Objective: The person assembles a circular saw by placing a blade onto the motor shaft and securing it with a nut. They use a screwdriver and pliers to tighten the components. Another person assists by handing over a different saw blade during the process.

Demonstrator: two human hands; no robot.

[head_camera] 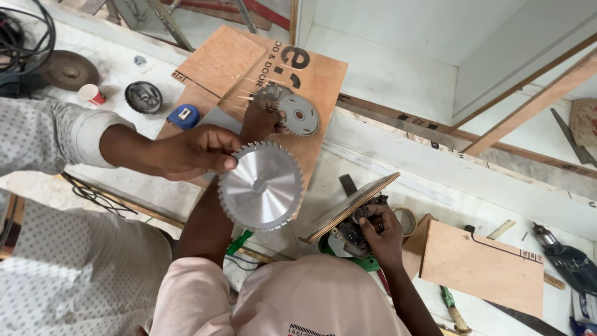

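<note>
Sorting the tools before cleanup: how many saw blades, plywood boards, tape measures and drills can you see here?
Saw blades: 3, a large one, a small one, a dark one
Plywood boards: 3, top, middle, right
Tape measures: 1
Drills: 1
Total: 8

My left hand (261, 119) pinches a small grey toothed saw blade (298, 115) mid-frame, my right hand (380, 231) grips a green-based power tool (348, 233), and a co-worker's hand (196, 151) holds a big shiny circular blade (260, 186).
</note>
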